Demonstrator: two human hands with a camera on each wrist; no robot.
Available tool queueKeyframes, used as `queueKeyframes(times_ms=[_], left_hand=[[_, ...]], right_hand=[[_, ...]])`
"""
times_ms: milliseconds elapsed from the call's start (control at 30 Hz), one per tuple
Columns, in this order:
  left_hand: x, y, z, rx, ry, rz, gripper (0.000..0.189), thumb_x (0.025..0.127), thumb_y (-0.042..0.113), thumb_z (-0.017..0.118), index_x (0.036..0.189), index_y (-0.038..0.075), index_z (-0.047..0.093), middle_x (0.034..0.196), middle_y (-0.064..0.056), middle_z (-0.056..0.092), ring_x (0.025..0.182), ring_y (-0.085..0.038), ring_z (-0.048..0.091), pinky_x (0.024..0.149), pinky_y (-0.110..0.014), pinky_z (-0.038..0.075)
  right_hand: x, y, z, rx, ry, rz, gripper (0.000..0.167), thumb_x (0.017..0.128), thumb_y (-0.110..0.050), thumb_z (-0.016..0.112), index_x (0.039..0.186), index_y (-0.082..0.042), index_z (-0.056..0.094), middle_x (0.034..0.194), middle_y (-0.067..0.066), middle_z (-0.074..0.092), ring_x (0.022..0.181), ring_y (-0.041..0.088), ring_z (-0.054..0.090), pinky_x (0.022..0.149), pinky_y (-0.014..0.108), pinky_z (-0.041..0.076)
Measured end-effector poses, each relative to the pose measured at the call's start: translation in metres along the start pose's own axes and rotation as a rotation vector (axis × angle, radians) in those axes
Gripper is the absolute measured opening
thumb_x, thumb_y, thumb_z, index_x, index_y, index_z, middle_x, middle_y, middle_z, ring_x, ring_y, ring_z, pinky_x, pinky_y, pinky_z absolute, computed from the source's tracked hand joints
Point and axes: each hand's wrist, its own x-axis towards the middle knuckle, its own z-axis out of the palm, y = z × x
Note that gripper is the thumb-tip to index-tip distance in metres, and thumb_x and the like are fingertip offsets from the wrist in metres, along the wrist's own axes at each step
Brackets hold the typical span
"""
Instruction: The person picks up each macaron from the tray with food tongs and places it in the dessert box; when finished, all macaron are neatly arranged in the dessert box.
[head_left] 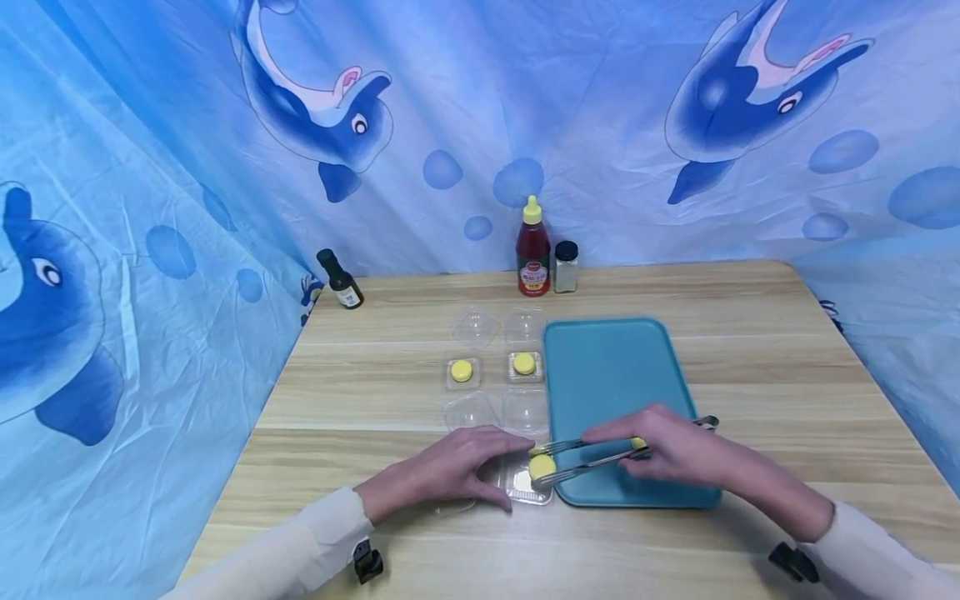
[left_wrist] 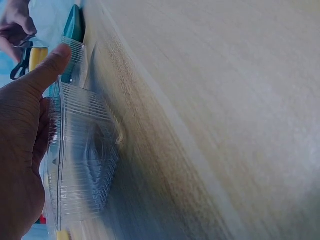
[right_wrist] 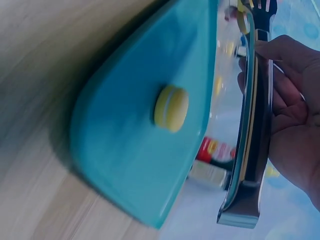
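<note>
My right hand (head_left: 671,446) grips metal tongs (right_wrist: 250,115) by the middle, their tips at the left. Between the tips is a yellow macaron (head_left: 542,467), over the base of an open clear plastic box (head_left: 531,495). At that box my left hand (head_left: 468,465) reaches in from the left, index finger by the far edge and thumb by the near left corner. Under the left hand, another clear box (left_wrist: 82,150) is partly hidden. A second macaron (right_wrist: 171,108) lies on the blue tray (head_left: 611,367), mostly behind my right hand in the head view.
Farther back, two open clear boxes hold a left macaron (head_left: 461,371) and a right macaron (head_left: 524,363). Along the table's back stand a red sauce bottle (head_left: 533,258), a black-capped jar (head_left: 566,268) and, leftward, a dark bottle (head_left: 341,282). A dolphin-print curtain (head_left: 465,108) hangs behind.
</note>
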Motion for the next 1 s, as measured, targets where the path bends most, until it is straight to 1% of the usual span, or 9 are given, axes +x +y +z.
queueKeyframes(times_ms=[100, 233, 367, 467, 533, 600, 700, 767, 1000], left_hand=[[0.000, 0.001, 0.000, 0.006, -0.001, -0.005, 0.092, 0.080, 0.051, 0.090, 0.155, 0.012, 0.053, 0.153, -0.001, 0.060, 0.138, -0.016, 0.058, 0.118, -0.035, 0.045], [0.001, 0.001, 0.000, 0.011, -0.005, -0.009, 0.092, 0.080, 0.051, 0.090, 0.155, 0.012, 0.054, 0.152, -0.001, 0.060, 0.137, -0.016, 0.058, 0.118, -0.034, 0.045], [0.001, 0.000, 0.001, 0.009, -0.007, -0.014, 0.092, 0.079, 0.051, 0.090, 0.154, 0.012, 0.055, 0.152, -0.001, 0.061, 0.137, -0.015, 0.058, 0.119, -0.033, 0.044], [0.001, -0.001, 0.002, 0.011, -0.008, -0.017, 0.092, 0.079, 0.051, 0.090, 0.154, 0.013, 0.054, 0.152, 0.000, 0.061, 0.137, -0.015, 0.058, 0.118, -0.033, 0.044], [0.001, -0.001, 0.002, 0.009, -0.008, -0.019, 0.092, 0.079, 0.051, 0.090, 0.154, 0.012, 0.054, 0.152, 0.000, 0.060, 0.137, -0.014, 0.058, 0.118, -0.033, 0.044], [0.001, -0.001, 0.002, 0.007, -0.009, -0.022, 0.092, 0.079, 0.051, 0.090, 0.154, 0.012, 0.054, 0.152, 0.000, 0.060, 0.137, -0.014, 0.058, 0.118, -0.033, 0.045], [0.000, -0.001, 0.001, 0.008, -0.009, -0.024, 0.092, 0.080, 0.052, 0.090, 0.155, 0.012, 0.054, 0.153, 0.000, 0.060, 0.137, -0.015, 0.058, 0.118, -0.034, 0.045], [0.001, 0.000, 0.001, 0.009, -0.009, -0.024, 0.092, 0.080, 0.052, 0.090, 0.155, 0.012, 0.054, 0.152, 0.000, 0.060, 0.137, -0.015, 0.058, 0.118, -0.034, 0.045], [0.001, 0.000, 0.001, 0.000, -0.007, -0.034, 0.091, 0.080, 0.051, 0.090, 0.154, 0.014, 0.054, 0.151, 0.000, 0.061, 0.136, -0.015, 0.059, 0.117, -0.034, 0.046]], right_hand=[[0.007, -0.004, 0.005, -0.018, -0.014, -0.013, 0.053, 0.089, 0.004, 0.078, 0.138, -0.013, 0.072, 0.134, -0.002, 0.072, 0.123, 0.018, 0.068, 0.083, 0.036, 0.064], [0.014, -0.010, 0.009, -0.014, -0.033, -0.008, 0.053, 0.088, 0.005, 0.077, 0.139, -0.011, 0.072, 0.135, 0.001, 0.072, 0.116, 0.018, 0.070, 0.077, 0.031, 0.062], [0.020, -0.018, 0.012, -0.029, -0.038, -0.006, 0.052, 0.087, 0.007, 0.076, 0.137, -0.008, 0.072, 0.134, 0.003, 0.073, 0.115, 0.016, 0.070, 0.079, 0.030, 0.063], [0.023, -0.025, 0.013, -0.048, -0.040, 0.013, 0.052, 0.086, 0.007, 0.076, 0.136, -0.005, 0.072, 0.134, 0.007, 0.073, 0.090, 0.004, 0.069, 0.069, 0.024, 0.061], [0.025, -0.031, 0.013, -0.059, -0.046, 0.034, 0.052, 0.086, 0.008, 0.076, 0.136, -0.004, 0.072, 0.134, 0.009, 0.072, 0.069, -0.001, 0.058, 0.060, 0.021, 0.054], [0.028, -0.037, 0.013, -0.088, -0.046, 0.051, 0.051, 0.086, 0.008, 0.076, 0.136, -0.003, 0.072, 0.135, 0.010, 0.072, 0.066, -0.001, 0.056, 0.058, 0.020, 0.053], [0.031, -0.045, 0.014, -0.155, -0.038, 0.052, 0.052, 0.084, 0.007, 0.079, 0.134, -0.003, 0.073, 0.133, 0.009, 0.073, 0.087, 0.009, 0.073, 0.068, 0.025, 0.060], [0.032, -0.050, 0.014, -0.198, -0.030, 0.049, 0.052, 0.083, 0.007, 0.081, 0.133, -0.004, 0.073, 0.131, 0.008, 0.074, 0.108, 0.018, 0.074, 0.076, 0.031, 0.064], [0.034, -0.060, 0.013, -0.222, -0.034, 0.069, 0.056, 0.081, 0.009, 0.082, 0.134, -0.006, 0.074, 0.129, 0.008, 0.075, 0.111, 0.027, 0.074, 0.080, 0.038, 0.066]])
